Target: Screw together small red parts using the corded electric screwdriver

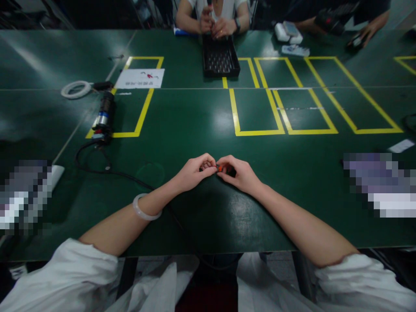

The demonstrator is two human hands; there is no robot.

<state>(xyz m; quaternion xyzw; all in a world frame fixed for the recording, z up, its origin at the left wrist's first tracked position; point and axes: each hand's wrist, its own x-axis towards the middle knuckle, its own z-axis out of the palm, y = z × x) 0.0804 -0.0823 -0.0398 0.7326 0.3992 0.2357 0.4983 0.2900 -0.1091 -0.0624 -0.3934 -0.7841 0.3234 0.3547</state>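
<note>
Both of my hands meet over the green table [201, 229], fingertips almost touching. Between them is a small orange and dark piece [220, 168], too small to name. My right hand [238, 173] pinches it between thumb and fingers. From the other side, my left hand [198, 172] is closed, its thumb and index fingertips at the dark end of the piece. Most of the piece is hidden by the fingers. A pale bangle [143, 208] circles my left wrist.
On the left lie a dark cylindrical tool [104, 115] with a cable [130, 175], a white coil [76, 89] and a printed sheet [140, 78]. Across the table, a person's hands [217, 26] work above a black tray [221, 58]. Yellow tape [260, 132] marks rectangles. Blurred-out items [380, 182] flank me.
</note>
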